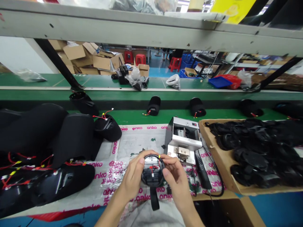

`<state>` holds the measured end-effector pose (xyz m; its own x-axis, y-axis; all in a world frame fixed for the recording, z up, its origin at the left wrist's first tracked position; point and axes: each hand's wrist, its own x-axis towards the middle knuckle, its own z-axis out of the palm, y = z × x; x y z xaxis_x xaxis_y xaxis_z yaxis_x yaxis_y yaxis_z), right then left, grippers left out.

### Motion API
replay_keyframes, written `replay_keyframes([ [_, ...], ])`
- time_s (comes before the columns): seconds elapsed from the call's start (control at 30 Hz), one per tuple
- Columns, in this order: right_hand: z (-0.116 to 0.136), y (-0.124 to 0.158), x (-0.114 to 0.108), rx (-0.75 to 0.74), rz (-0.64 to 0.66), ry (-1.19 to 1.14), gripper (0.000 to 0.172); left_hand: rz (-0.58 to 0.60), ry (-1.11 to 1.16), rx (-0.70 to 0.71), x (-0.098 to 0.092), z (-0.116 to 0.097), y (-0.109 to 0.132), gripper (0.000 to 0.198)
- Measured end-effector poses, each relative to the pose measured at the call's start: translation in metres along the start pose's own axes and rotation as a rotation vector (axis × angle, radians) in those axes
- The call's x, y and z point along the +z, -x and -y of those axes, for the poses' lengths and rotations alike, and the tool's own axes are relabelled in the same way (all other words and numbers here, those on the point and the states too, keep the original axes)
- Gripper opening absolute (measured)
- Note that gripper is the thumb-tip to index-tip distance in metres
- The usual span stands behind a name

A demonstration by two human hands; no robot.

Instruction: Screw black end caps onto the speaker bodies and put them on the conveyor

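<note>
Both my hands are up at the middle of the bench, gripping a round black plastic housing [152, 171] from either side. My left hand [133, 175] wraps its left edge, and my right hand [175, 181] pinches its right rim. Red wires and a yellow-tipped lead show in its open face. A black strap [154, 199] hangs down from it. Just beyond my right hand stands a silver metal bench machine [183, 138]. A black cable lead [202, 170] lies to the right of my right hand.
Large black moulded shells with red wires [47, 186] are heaped at the left. A cardboard tray [219, 157] of black round parts sits at the right. Several black parts stand on a green conveyor [165, 116]. A grey metal shelf beam [151, 28] crosses above, with cartons and stools beyond.
</note>
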<state>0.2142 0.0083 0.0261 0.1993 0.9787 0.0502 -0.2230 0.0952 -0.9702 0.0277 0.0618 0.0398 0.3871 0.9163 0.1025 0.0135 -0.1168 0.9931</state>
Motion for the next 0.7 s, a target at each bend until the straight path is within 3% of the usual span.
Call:
replay_keyframes([
  [0.17,-0.006,0.005,0.017,-0.010,-0.162,0.008,0.027,-0.037,0.006,-0.019,0.005,-0.001,0.000,0.053],
  [0.4,0.001,0.012,0.021,0.023,-0.240,0.074,0.030,-0.072,0.073,-0.080,0.005,-0.006,-0.002,0.048],
  [0.47,0.002,0.012,0.022,0.031,-0.244,0.087,0.033,-0.008,0.072,-0.107,-0.004,-0.011,-0.011,0.043],
  [0.6,0.001,0.010,0.021,0.033,-0.226,0.115,0.035,0.228,0.141,-0.121,-0.020,-0.018,-0.040,0.027],
  [0.7,0.002,0.010,0.020,0.008,-0.204,0.164,0.033,0.329,0.180,-0.108,-0.023,-0.017,-0.054,0.030],
])
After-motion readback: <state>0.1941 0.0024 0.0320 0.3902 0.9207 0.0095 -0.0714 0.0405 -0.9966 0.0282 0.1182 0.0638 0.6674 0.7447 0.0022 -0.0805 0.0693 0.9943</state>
